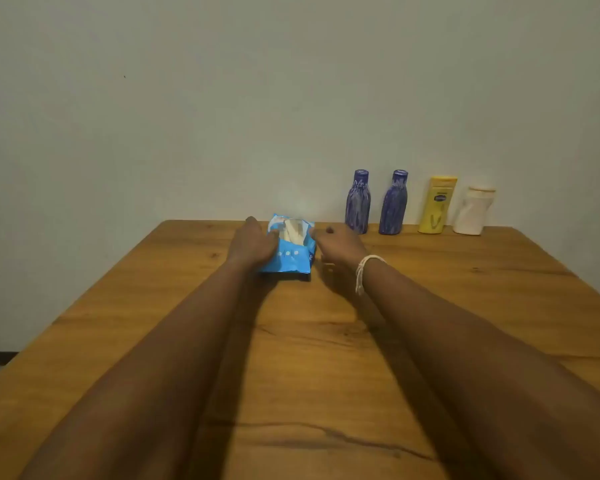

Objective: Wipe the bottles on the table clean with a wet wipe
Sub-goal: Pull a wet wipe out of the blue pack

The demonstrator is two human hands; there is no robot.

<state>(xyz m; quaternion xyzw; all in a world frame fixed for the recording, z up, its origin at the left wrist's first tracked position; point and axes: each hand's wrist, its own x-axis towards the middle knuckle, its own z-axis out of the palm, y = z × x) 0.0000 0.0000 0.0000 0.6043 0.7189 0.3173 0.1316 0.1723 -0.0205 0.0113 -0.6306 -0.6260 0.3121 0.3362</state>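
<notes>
Fingers of the left hand point(253, 242) press down on the blue wet-wipe pack point(289, 249), while the right hand point(338, 245) curls shut beside its opening; whether it pinches a wipe, I cannot tell. On the wooden table point(291, 358), four bottles stand untouched: two purple bottles point(357, 202), a yellow lotion bottle point(437, 206) and a white bottle point(473, 211). A hard tug could drag out several wipes or shift the pack. Fingertips are hidden.

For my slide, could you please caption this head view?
Both hands, left and right, open a blue wet-wipe pack; four bottles wait by the wall.
</notes>
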